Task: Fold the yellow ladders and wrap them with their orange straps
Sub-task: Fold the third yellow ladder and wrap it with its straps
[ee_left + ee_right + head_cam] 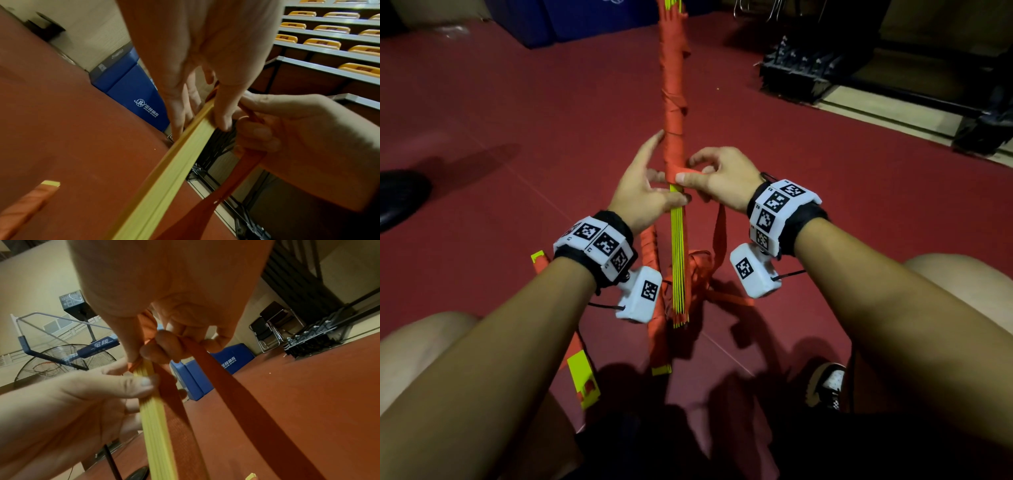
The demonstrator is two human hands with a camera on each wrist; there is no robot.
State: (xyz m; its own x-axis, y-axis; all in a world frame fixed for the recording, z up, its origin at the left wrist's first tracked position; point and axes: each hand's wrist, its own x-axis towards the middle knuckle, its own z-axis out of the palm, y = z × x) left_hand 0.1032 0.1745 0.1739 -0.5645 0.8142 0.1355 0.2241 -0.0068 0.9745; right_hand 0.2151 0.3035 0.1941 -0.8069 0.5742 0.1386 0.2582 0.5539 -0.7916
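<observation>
I hold a folded yellow ladder [677, 246] upright over the red floor; its upper length is wound in orange strap [673, 113]. My left hand [654, 185] grips the bare yellow slats just below the wrapping, thumb across the front and fingers behind. My right hand [702, 174] pinches the strap at the wrap's lower edge. The loose strap [719, 233] hangs down to a heap on the floor. The left wrist view shows the slats [174, 170] and the hanging strap [232, 186]. In the right wrist view the strap [236, 394] runs from my curled fingers [162, 347] beside the slats [154, 426].
Two other ladders wrapped in orange lie on the floor below my hands, one [655, 322] in the middle and one [582, 373] to the left. Blue mats [571, 17] stand at the back, a black rack [801, 65] at the right. My shoe [825, 383] is beside the heap.
</observation>
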